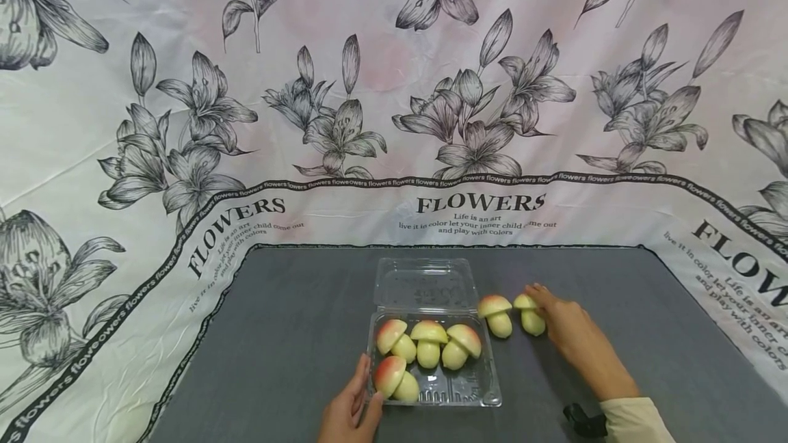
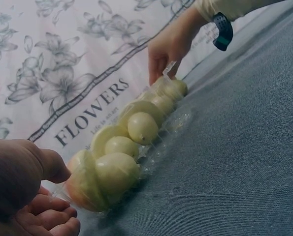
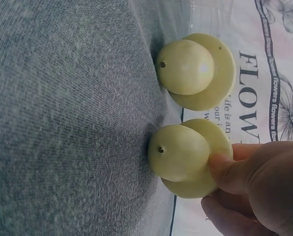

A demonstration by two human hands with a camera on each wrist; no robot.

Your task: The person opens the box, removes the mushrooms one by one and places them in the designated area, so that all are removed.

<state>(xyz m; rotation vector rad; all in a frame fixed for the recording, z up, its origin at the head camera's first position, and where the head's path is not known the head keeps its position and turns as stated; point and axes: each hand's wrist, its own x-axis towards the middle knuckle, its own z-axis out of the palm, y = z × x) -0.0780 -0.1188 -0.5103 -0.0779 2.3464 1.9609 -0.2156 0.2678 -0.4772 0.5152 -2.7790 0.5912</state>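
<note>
A clear plastic clamshell box [image 1: 458, 388] lies with its lid [image 1: 425, 282] folded back. Several mushroom-shaped pieces [image 1: 429, 344], pale yellow-green with reddish caps, sit inside: a row at the back and one at the front left. My left hand [image 1: 351, 405] pinches the box's left wall between thumb and fingers, as the left wrist view also shows. To the right of the box, my right hand [image 1: 563, 323] grips the cap of a mushroom-shaped piece [image 3: 178, 152], which appears to rest on the table. Another mushroom-shaped piece [image 3: 185, 66] lies beside it, nearer the box.
Grey cloth covers the table [image 1: 295, 333]. Behind it hangs a white curtain [image 1: 345, 210] printed with flowers and lettering, which also borders both sides. A dark band [image 1: 585, 421] is on my right wrist, near the sleeve [image 1: 637, 419].
</note>
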